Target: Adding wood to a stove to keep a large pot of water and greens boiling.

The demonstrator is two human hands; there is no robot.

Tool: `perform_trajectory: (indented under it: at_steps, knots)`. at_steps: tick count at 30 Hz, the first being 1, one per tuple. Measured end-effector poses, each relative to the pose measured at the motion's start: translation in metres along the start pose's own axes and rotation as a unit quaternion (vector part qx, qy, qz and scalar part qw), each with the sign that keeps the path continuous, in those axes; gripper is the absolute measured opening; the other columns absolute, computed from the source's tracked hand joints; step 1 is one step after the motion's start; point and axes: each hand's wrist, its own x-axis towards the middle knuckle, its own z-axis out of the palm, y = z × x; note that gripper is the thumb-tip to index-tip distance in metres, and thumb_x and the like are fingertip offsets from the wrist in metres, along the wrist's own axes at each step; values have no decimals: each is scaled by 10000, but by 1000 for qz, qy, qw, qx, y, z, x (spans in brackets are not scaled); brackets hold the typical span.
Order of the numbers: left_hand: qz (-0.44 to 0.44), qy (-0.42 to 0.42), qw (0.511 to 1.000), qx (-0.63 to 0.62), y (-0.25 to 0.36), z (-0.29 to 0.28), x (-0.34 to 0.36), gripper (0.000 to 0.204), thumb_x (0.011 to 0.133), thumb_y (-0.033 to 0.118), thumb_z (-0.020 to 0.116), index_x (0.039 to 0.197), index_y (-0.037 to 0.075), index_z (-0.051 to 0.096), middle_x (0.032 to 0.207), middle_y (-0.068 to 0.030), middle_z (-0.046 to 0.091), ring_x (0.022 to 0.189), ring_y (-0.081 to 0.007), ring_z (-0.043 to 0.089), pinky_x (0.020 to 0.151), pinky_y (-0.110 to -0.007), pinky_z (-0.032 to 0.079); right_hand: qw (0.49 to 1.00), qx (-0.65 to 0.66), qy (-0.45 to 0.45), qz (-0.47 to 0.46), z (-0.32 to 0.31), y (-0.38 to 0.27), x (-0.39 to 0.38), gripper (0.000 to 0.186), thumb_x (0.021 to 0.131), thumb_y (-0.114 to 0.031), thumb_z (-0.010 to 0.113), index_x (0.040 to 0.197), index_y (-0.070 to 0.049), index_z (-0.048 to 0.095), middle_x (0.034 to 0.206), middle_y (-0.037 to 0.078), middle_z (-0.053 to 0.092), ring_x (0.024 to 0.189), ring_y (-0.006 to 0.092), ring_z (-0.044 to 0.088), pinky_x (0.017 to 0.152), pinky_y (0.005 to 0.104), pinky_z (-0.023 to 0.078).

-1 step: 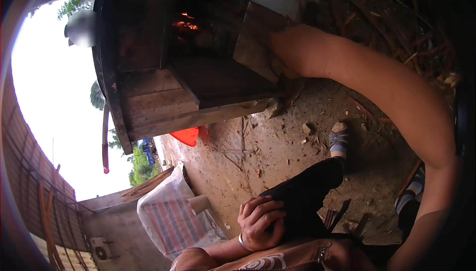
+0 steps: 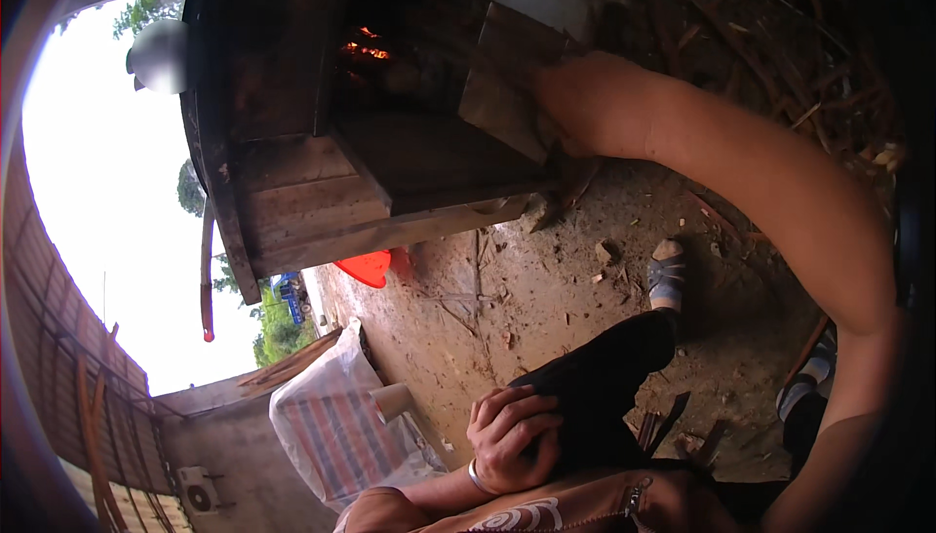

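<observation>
A dark, soot-stained stove fills the upper middle, with small flames glowing inside its opening and a panel at the opening's right side. My right arm reaches up to that panel's edge, where my right hand is in shadow, its fingers and whatever they touch hidden. My left hand, with a band at the wrist, rests low on my black trouser leg, fingers curled and palm out of sight.
Tangled sticks lie at upper right. A red plastic item is beneath the stove. My sandaled foot stands on the littered floor. A striped, plastic-covered item and a wall-mounted unit are at lower left.
</observation>
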Motion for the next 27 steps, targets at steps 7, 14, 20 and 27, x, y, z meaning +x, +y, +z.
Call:
perform_trajectory:
  at_steps: [7, 14, 20, 27]
  knots:
    - [-7, -2, 1000, -3, -5, 0, -2, 165, 657, 68, 679, 816, 111, 673, 944, -42, 690, 930, -247, 634, 833, -378, 479, 998, -54, 11, -15, 18, -7, -20, 300, 711, -72, 625, 983, 29, 546, 743, 165, 659, 727, 366, 670, 650, 425, 537]
    - [4, 1, 1000, -5, -3, 3, -2, 115, 673, 75, 664, 788, 88, 665, 900, -69, 689, 896, -287, 632, 818, -397, 483, 998, -50, -5, -45, 23, -26, 10, 344, 795, -55, 554, 1133, 7, 564, 945, 177, 655, 826, 324, 675, 675, 401, 550]
    - [-3, -7, 1000, 0, 6, 2, 1, 161, 661, 71, 683, 816, 112, 678, 941, -39, 691, 932, -244, 636, 829, -369, 483, 999, 1, 11, 48, 42, -24, 27, 200, 842, -135, 555, 902, -32, 715, 949, 143, 692, 928, 292, 663, 760, 395, 543]
    - [2, -7, 1000, 8, 11, 2, 2, 172, 655, 63, 682, 816, 122, 680, 943, -34, 691, 937, -242, 639, 826, -366, 483, 997, -78, 27, -10, 33, -10, 1, 189, 789, -93, 564, 937, 16, 606, 886, 175, 667, 801, 322, 678, 693, 412, 538]
